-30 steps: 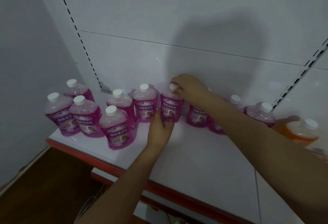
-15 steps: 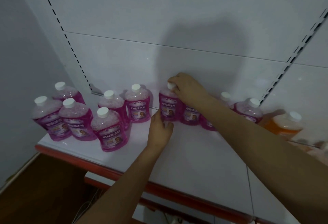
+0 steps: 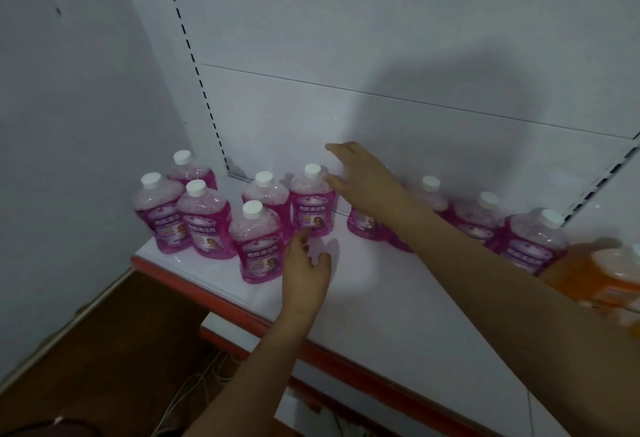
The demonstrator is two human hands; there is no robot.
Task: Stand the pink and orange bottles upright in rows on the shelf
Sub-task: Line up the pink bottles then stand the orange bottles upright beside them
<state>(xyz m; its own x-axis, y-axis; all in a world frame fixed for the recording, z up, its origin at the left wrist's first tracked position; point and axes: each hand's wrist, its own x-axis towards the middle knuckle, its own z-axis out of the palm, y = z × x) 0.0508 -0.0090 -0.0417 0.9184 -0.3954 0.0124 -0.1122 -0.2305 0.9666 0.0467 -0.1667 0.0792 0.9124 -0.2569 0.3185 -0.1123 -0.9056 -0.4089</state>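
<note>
Several pink bottles with white caps stand upright on the white shelf (image 3: 363, 298). One pink bottle (image 3: 311, 204) stands at the back, left of centre. My right hand (image 3: 363, 180) hovers just right of its cap with fingers spread, holding nothing. My left hand (image 3: 304, 270) is low in front of that bottle, fingers loose, beside a front pink bottle (image 3: 259, 246). More pink bottles (image 3: 530, 242) line the back wall to the right, partly hidden by my right arm. An orange bottle (image 3: 609, 277) sits at the far right edge, blurred.
The shelf has a red front edge (image 3: 221, 301) and a white back panel (image 3: 381, 55) with slotted uprights. A grey wall (image 3: 69, 124) closes the left side. Brown floor (image 3: 104, 350) and a lower shelf (image 3: 242, 332) lie below.
My right hand has let go of the bottle cap it was gripping and lifted away with fingers spread. My left hand has come off the bottle's base. The view has shifted right.
</note>
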